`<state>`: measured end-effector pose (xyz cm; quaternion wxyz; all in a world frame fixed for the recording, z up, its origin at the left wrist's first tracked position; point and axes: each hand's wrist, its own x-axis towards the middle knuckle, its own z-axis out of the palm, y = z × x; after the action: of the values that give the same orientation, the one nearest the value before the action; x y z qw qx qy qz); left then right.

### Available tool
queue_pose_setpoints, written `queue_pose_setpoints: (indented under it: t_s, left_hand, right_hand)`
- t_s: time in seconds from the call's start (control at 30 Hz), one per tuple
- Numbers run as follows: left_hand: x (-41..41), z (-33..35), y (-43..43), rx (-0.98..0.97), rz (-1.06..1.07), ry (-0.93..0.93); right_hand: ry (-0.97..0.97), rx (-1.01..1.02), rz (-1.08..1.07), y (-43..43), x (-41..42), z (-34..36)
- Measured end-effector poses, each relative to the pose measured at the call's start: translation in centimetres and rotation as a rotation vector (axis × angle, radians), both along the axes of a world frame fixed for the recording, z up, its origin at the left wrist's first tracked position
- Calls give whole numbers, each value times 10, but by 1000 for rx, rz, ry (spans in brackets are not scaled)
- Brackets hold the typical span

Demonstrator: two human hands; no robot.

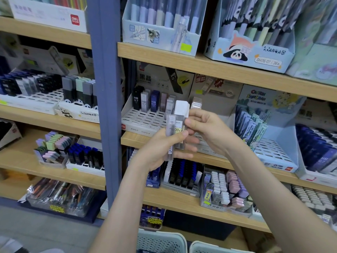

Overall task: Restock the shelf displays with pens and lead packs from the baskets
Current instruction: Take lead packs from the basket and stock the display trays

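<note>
My left hand (164,150) grips a small bunch of clear lead packs (176,132) upright in front of the middle shelf. One white-capped lead pack (181,111) sticks up from the bunch, and my right hand (206,128) pinches it near its top. Just behind them stands a white slotted display tray (142,120) holding several HB 0.7 lead packs (145,102) in black, grey and blue. Two pale baskets (162,241) show at the bottom edge, their contents hidden.
A blue steel upright (105,99) divides the wooden shelves. To the right are a cartoon lead display (264,128) and a tray of dark blue packs (317,154). Pen boxes (160,31) fill the top shelf, eraser trays (226,189) the lower one.
</note>
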<state>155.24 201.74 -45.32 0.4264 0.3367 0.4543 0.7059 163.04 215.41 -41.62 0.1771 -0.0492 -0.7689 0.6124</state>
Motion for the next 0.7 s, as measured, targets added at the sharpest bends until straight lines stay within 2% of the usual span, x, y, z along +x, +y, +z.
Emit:
queue_pose_setpoints:
  t_s: [0.1,0.33,0.47,0.57,0.7]
  left_hand:
    - [0,0,0,-3,12,-17]
    - [-12,-8,4,-36,281,-97]
    - [-16,-10,3,-47,340,-86]
    - [-15,-10,3,-48,354,-84]
    - [-12,-7,5,-59,353,-67]
  right_hand:
    - [13,-19,-31,2,1,0]
    - [166,-134,-328,17,1,0]
    - [147,-21,-454,28,0,-1]
    - [113,-28,-416,30,1,-5]
    - [218,-295,-175,25,2,-7]
